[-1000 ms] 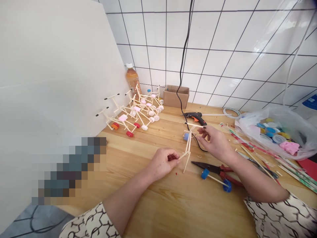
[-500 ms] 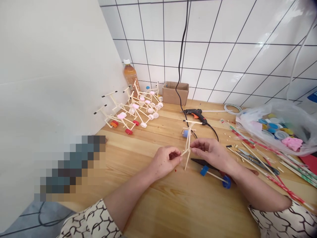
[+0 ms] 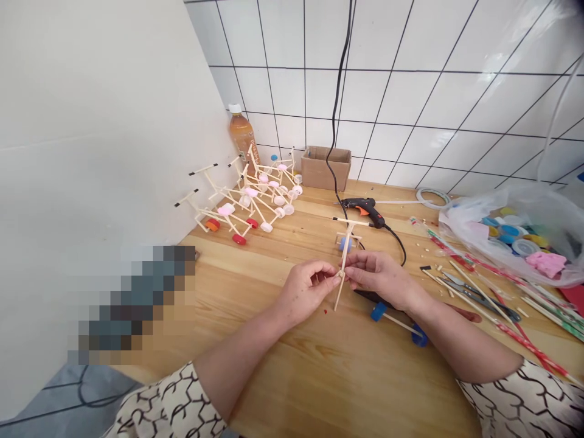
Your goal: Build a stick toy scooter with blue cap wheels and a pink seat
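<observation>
Between my two hands stands a small tricycle frame of thin wooden sticks (image 3: 345, 252), with a black-tipped handlebar at the top and a blue bottle-cap wheel (image 3: 345, 244) at its far end. My left hand (image 3: 312, 286) pinches its near joint between thumb and fingertips. From the other side, my right hand (image 3: 378, 277) grips the same joint with thumb and forefinger. Just below my right wrist lies a stick axle with two blue cap wheels (image 3: 378, 312). Behind it, a dark-bladed tool (image 3: 371, 297) is partly covered by my right hand.
Several finished stick tricycles (image 3: 249, 193) stand at the left wall, near a drink bottle (image 3: 241, 131). Behind are a cardboard box (image 3: 326, 169) and a glue gun (image 3: 367, 210) with its cord. To the right lie tape (image 3: 433, 199), scissors (image 3: 483, 298), straws and a bag of caps (image 3: 469, 213).
My left hand has moved slightly right and closed in on the joint. The stick frame has turned a little, its lower end shifting left. The view has shifted slightly.
</observation>
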Action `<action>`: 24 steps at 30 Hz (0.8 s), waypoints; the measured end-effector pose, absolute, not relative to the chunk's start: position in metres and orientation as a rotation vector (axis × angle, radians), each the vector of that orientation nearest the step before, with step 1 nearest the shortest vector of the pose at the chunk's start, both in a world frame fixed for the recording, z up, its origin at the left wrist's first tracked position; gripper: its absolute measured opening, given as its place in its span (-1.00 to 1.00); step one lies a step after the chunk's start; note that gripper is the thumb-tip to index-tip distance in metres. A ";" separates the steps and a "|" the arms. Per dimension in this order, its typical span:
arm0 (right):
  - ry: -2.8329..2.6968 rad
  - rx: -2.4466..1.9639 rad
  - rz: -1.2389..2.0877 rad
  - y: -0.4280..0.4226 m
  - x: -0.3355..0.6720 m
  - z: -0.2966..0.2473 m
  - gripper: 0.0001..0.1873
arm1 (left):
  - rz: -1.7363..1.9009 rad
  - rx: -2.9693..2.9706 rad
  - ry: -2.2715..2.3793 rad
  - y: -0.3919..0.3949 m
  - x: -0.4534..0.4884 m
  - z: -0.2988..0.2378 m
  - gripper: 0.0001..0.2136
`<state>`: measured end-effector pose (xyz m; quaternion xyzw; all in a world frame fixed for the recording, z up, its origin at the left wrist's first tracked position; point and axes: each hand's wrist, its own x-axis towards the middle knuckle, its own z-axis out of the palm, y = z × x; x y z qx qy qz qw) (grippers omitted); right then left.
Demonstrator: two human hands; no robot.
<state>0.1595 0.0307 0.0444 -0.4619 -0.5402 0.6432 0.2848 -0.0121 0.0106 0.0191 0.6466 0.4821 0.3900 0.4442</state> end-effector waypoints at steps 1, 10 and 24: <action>-1.430 -1.229 1.752 0.031 0.160 0.045 -0.71 | 0.969 1.592 1.188 0.011 -0.012 0.019 -0.89; -1.617 -1.195 1.746 0.034 0.166 0.038 -0.75 | 0.979 1.498 1.167 0.012 -0.012 0.019 -0.91; -1.760 -1.214 1.638 0.035 0.164 0.035 -0.79 | 0.986 1.449 1.196 0.010 -0.010 0.022 -0.88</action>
